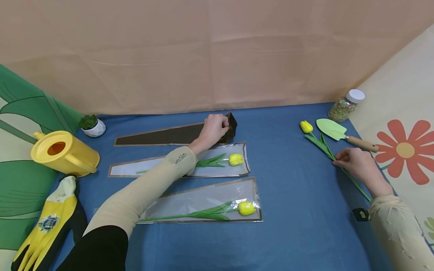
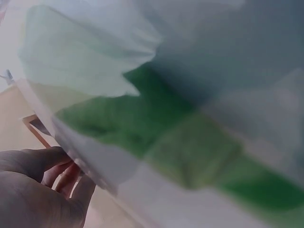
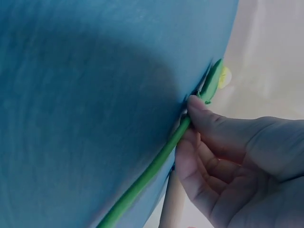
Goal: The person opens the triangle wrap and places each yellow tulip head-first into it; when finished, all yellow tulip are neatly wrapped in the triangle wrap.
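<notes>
My left hand (image 1: 213, 130) pinches the wide end of a dark brown flower sleeve (image 1: 162, 134) at the back of the table, and that end stands raised. The left wrist view is mostly covered by blurred clear film with green leaves, my left hand (image 2: 42, 190) low at its left. Over at the right, the thumb and fingers of my right hand (image 1: 359, 167) pinch the green stem of a yellow tulip (image 1: 306, 127). In the right wrist view the stem (image 3: 147, 178) slants down from my right hand (image 3: 237, 161).
Two clear sleeves (image 1: 234, 187), each with a yellow tulip (image 1: 246, 208) inside, lie in front. Beside the right hand are a green trowel (image 1: 332, 129) and a jar (image 1: 342, 108). A yellow watering can (image 1: 72, 156), glove (image 1: 51, 226) and potted succulent (image 1: 94, 128) are at left.
</notes>
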The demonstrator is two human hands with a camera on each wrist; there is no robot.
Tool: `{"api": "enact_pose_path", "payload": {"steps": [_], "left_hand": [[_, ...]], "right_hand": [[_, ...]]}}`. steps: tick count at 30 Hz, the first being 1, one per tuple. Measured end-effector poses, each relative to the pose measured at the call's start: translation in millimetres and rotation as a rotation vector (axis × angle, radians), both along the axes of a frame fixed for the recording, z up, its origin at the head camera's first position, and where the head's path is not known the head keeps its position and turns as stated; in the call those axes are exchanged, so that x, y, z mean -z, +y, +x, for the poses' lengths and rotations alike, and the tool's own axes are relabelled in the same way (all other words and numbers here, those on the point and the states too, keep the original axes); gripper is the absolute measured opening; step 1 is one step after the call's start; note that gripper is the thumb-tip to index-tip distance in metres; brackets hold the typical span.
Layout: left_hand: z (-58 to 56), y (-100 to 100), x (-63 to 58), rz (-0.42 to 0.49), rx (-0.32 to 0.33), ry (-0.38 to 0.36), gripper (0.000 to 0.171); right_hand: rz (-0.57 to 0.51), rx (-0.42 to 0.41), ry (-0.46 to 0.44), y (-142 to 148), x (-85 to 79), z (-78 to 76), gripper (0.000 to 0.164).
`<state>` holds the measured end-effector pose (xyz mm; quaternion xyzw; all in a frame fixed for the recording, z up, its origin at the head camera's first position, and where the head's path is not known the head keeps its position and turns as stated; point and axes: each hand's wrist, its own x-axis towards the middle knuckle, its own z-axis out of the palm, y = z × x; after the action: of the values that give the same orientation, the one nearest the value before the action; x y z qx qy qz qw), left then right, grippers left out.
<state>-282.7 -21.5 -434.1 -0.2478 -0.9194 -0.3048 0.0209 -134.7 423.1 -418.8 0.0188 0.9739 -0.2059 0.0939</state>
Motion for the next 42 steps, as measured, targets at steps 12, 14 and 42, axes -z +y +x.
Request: {"api": "enact_pose_path", "payload": {"steps": [12,14,42], "left_hand": [[-3.0,2,-1.0,-0.001,0.008,-0.005,0.017],[-3.1,2,-0.9,-0.005,0.006,-0.005,0.016],[-0.7,-1,0.4,-0.030,-0.006,0.010,0.016]], "right_hand": [[-0.150,-0.032,0.157,-18,-23.1,1.0,0.022],[-0.191,-0.015,0.157,-22,-29.0,1.7,0.023],[-1.336,0.268,0.371,-96,-58.0,-26.8,0.009]]}}
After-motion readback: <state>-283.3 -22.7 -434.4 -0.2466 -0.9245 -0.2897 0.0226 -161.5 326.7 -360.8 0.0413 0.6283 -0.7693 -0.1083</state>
